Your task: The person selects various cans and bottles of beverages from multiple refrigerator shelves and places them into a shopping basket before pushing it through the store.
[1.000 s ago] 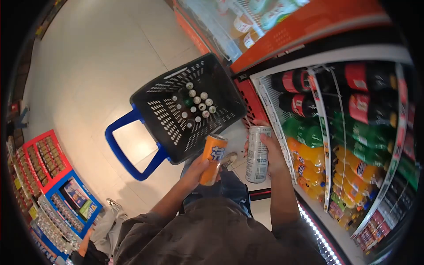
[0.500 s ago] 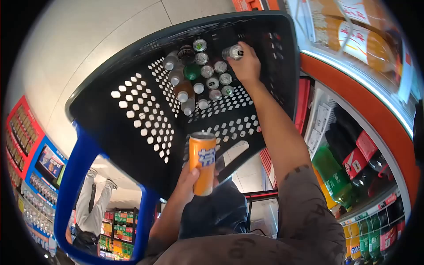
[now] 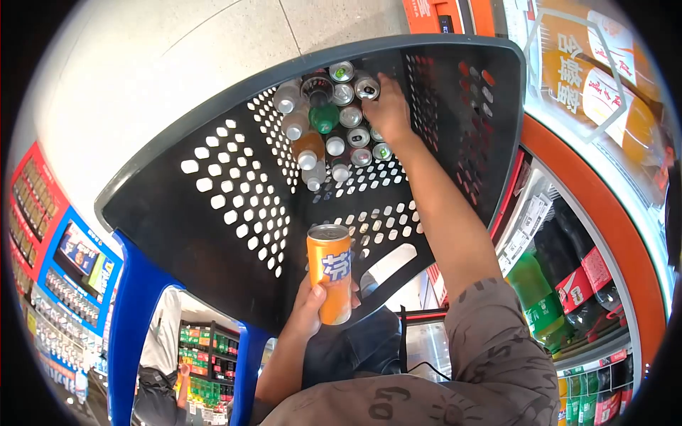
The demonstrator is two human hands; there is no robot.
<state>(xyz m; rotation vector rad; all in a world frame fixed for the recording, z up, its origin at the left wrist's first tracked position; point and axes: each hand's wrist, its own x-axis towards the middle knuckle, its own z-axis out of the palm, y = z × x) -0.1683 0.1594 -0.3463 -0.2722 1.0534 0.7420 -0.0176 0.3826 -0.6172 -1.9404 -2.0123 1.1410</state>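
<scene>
Orange metal can with blue-and-white lettering (image 3: 329, 284) stands nearly upright in the closed grip of the left hand (image 3: 308, 312), above the near side of a black perforated plastic basket (image 3: 249, 284) with a blue handle (image 3: 135, 305). The right hand (image 3: 389, 112) reaches inside, just beside a silver-topped can (image 3: 366, 88); whether its grip is open or closed cannot be told. Around that can cluster other silver-topped cans (image 3: 350, 116), clear bottles with pale caps (image 3: 294, 127) and a green bottle (image 3: 324, 119). Shelved drinks (image 3: 543, 302) fill a cooler at the right.
</scene>
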